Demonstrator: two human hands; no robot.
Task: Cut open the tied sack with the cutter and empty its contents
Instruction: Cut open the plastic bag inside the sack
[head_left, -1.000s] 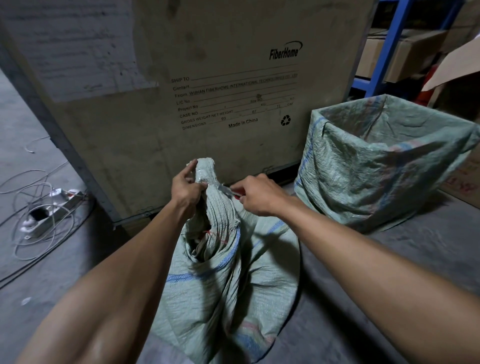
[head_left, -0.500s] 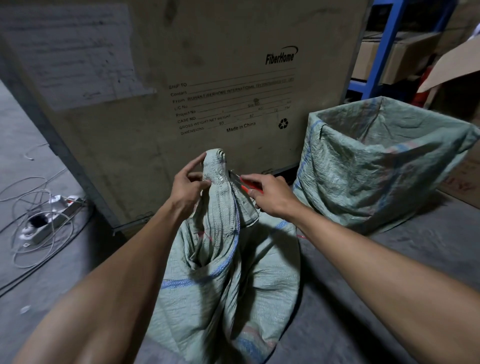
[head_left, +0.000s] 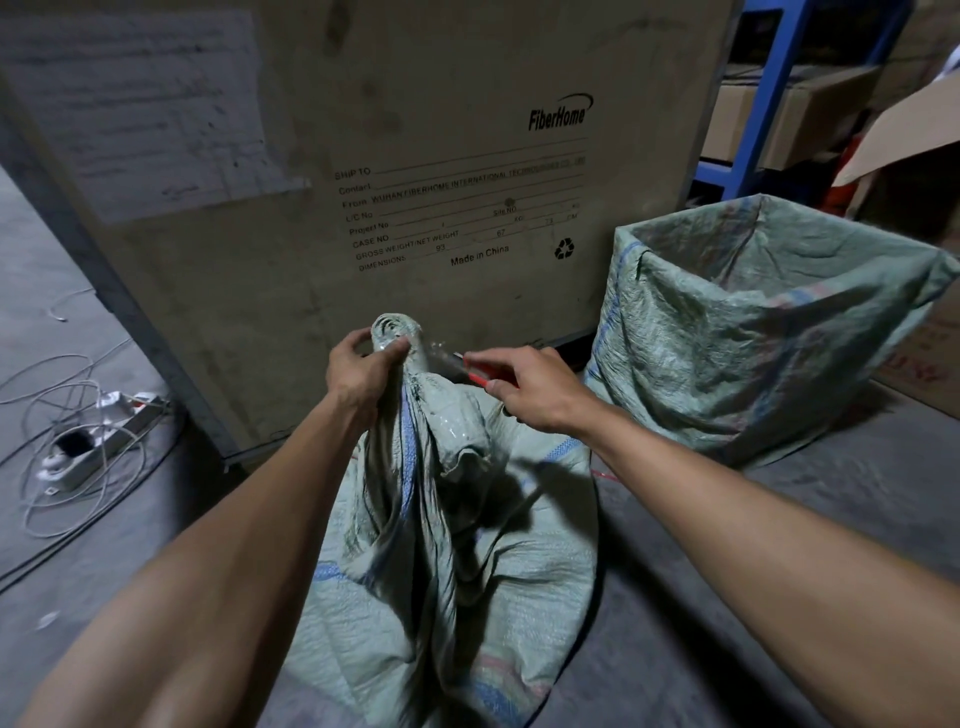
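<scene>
A pale green woven sack (head_left: 467, 582) with blue stripes stands on the floor in front of me, its neck bunched and wrapped in clear tape at the top. My left hand (head_left: 358, 371) grips that taped neck from the left and holds it upright. My right hand (head_left: 530, 389) holds a red cutter (head_left: 480, 373) just right of the neck, its metal blade pointing left against the tape. The sack's contents are hidden.
A second green sack (head_left: 769, 332) stands open at the right. A large FiberHome crate (head_left: 415, 156) rises directly behind. White cables and a power strip (head_left: 93, 441) lie on the floor at left. Blue shelving (head_left: 753, 98) with cardboard boxes is at the back right.
The sack's neck has been lifted and pulled taller. My right hand has drawn back to the right with the cutter, and the fingers of my left hand have closed round the taped top.
</scene>
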